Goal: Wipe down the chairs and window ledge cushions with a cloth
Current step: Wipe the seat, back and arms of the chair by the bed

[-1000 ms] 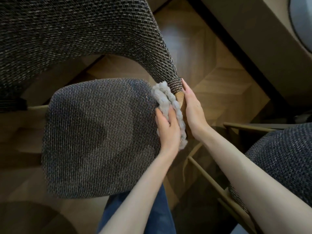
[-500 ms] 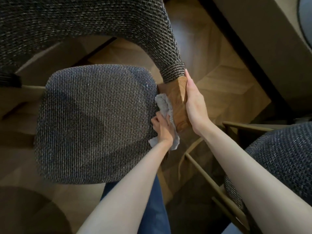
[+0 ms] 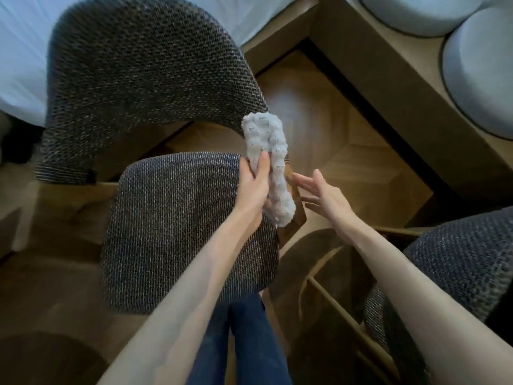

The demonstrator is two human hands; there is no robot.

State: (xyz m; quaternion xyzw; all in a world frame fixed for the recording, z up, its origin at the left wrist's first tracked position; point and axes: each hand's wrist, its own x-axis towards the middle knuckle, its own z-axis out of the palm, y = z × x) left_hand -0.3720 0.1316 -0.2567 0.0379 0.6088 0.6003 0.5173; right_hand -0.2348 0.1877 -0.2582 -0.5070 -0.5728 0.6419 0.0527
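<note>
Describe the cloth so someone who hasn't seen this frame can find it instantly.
Start at the dark woven chair in the middle of the view and follow its curved backrest to its right end. The cloth is there, gripped in the left hand. It is the only pale, nubbly, bunched thing among dark weave and brown wood.

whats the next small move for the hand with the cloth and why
Probably press the cloth onto the backrest end beside it and wipe along it: the left hand grips it bunched, and the right hand is open near the wooden post.
</note>
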